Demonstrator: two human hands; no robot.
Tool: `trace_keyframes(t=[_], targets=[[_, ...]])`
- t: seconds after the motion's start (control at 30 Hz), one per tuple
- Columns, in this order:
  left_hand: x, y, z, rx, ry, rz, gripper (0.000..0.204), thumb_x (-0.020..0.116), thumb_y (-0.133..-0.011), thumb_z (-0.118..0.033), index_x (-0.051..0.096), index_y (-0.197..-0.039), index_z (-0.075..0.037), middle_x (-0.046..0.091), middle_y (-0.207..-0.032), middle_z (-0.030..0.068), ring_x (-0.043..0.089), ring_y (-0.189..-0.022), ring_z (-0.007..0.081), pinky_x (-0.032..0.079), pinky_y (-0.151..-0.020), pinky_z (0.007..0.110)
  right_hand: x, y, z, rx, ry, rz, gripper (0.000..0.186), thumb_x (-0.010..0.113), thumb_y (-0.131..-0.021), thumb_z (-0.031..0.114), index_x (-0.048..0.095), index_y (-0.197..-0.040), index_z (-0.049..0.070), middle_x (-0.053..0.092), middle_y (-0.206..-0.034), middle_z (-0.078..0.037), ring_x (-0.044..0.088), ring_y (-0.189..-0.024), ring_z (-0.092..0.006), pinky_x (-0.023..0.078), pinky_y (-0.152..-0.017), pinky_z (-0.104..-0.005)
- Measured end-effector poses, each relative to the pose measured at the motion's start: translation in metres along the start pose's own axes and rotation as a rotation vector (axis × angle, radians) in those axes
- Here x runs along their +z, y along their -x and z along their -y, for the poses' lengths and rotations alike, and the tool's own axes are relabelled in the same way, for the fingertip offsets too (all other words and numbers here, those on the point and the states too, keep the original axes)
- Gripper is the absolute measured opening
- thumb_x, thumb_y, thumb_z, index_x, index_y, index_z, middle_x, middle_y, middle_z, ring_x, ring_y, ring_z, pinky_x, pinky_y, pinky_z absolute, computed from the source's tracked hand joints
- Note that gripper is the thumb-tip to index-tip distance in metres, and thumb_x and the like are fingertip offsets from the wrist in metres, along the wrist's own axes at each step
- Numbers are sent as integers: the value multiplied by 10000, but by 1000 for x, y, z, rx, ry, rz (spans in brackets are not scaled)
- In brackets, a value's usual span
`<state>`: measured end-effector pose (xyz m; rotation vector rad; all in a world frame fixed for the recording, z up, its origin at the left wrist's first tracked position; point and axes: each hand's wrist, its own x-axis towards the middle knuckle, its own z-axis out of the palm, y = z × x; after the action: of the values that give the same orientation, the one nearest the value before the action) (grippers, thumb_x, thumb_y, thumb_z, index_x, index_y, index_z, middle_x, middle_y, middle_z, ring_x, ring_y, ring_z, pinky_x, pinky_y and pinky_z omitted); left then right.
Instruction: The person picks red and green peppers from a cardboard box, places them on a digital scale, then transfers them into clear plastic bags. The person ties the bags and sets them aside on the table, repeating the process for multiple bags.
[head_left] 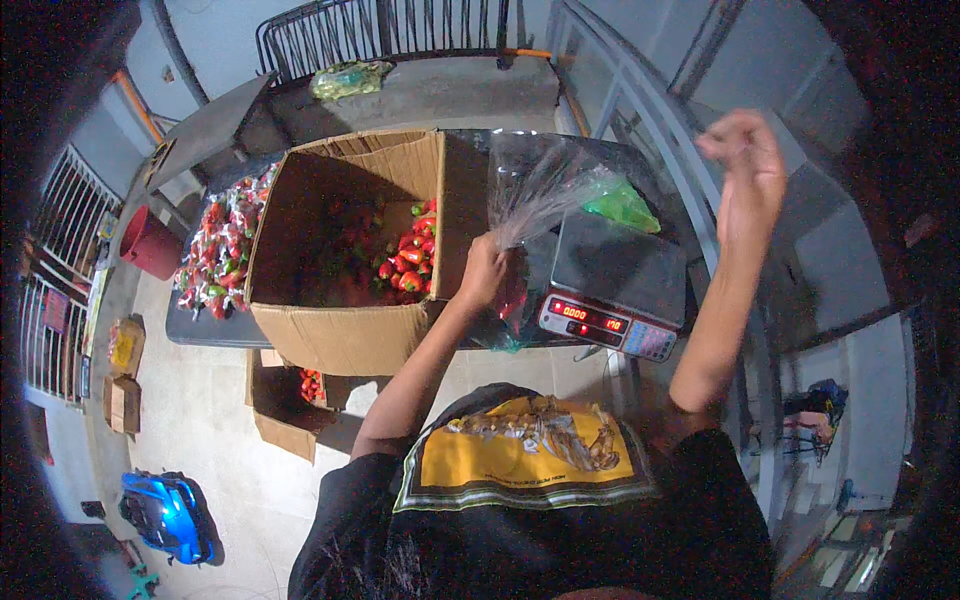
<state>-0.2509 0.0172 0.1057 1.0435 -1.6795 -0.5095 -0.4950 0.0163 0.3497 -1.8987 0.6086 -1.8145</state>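
My left hand (483,268) grips clear plastic bags (535,185) by their gathered part, just right of the open cardboard box (345,335). Inside the box lie several red peppers (410,260). My right hand (745,170) is raised over the table's right end, fingers curled together; I cannot make out whether anything small is between them. Below the bags sits a digital scale (615,270) with red lit displays. A green plastic bag (620,205) lies at the scale's back, and a reddish thing under clear plastic shows beside my left hand.
Bagged peppers (215,255) pile at the table's left, near a red bucket (150,243). Another box (280,420) with red produce stands on the floor, with a blue object (165,515) farther left. A grey metal frame (700,190) borders the right; a ledge (450,95) runs behind.
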Motion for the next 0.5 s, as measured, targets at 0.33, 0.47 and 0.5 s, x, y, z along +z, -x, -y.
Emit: trace_keyframes(t=[0.33,0.47,0.5], targets=[[12,6,-28,45,29,6,326,468,-753,-28,587,-1056,-34,596,-912,230,574,-828,396,461,-731,409,23,34,-19,316,-97,103,194,616,-832,206,561,-930,49,567,-766,-15,508,-664,-99,443,-670,-248],[23,9,-11,117,-38,-72,294,471,-743,-52,601,-1007,-47,603,-905,211,562,-851,401,454,-750,430,14,85,-72,296,51,420,620,694,-765,254,408,-1276,48,550,-1129,-80,538,-1026,-198,379,-961,-332],[26,9,-14,177,-77,-94,287,474,-738,-53,602,-995,-47,603,-898,209,559,-852,400,453,-751,434,27,103,-85,281,97,580,644,699,-765,227,396,-1299,34,528,-1206,-86,453,-1172,-211,328,-1005,-335]])
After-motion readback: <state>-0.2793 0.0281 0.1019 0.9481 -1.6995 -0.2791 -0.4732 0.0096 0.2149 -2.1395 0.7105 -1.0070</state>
